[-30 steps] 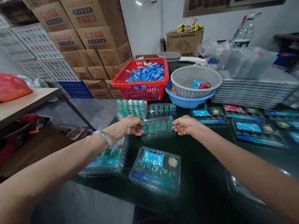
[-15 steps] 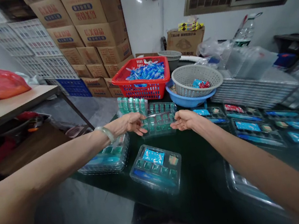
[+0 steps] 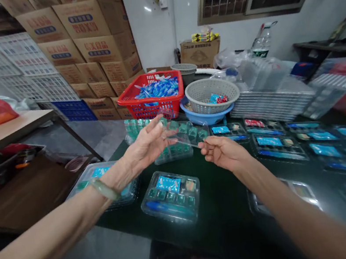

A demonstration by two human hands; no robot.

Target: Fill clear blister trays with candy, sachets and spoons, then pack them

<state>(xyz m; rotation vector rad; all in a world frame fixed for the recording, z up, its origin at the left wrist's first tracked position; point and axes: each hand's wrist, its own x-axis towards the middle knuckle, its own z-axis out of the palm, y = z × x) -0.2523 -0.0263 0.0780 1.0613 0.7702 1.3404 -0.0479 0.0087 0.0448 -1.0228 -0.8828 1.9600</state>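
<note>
A clear strip with green pieces point(image 3: 193, 133) is raised at a tilt between my hands, above the table. My right hand point(image 3: 222, 152) pinches its right end between thumb and fingers. At its left end is my left hand point(image 3: 152, 144), palm turned up and fingers spread, touching or very near the plastic. Below them lies another clear pack of green pieces point(image 3: 173, 151), with more green packs point(image 3: 135, 127) behind. A filled tray point(image 3: 171, 196) with a blue packet, green pieces and a blue item rests in front. My left forearm partly covers stacked trays point(image 3: 100, 171).
The red basket point(image 3: 154, 101) of blue items stands behind, beside a grey colander point(image 3: 212, 95) on a blue basin point(image 3: 207, 116). Filled trays point(image 3: 278, 146) spread rightward, with stacked clear trays point(image 3: 268, 101) behind. A side table point(image 3: 31, 123) stands left.
The strip of green pieces has been lifted and tilted off the pack below. My left hand has turned palm up with its fingers spread. The view has shifted to the right.
</note>
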